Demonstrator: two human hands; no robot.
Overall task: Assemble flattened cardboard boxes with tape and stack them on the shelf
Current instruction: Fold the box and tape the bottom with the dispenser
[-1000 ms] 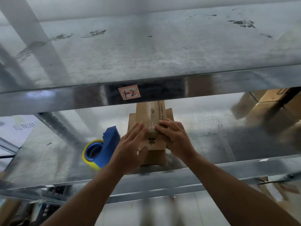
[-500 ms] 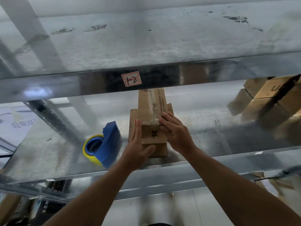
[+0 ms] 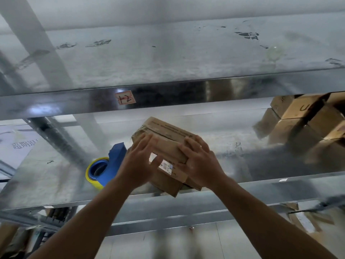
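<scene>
Presently: one taped cardboard box (image 3: 168, 135), tilted over the shelf (image 3: 261, 181) front edge beside the tape dispenser (image 3: 113, 159), right grip (image 3: 200, 163) curled round its end, left grip (image 3: 138, 165) flat-fingered against it; assembly apparently done, joining the stacked boxes (image 3: 298, 118) outstanding

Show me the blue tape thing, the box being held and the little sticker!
tape dispenser (image 3: 116, 156): head view, blue body.
cardboard box (image 3: 168, 132): head view, top face.
sticker (image 3: 125, 98): head view, its middle.
</scene>
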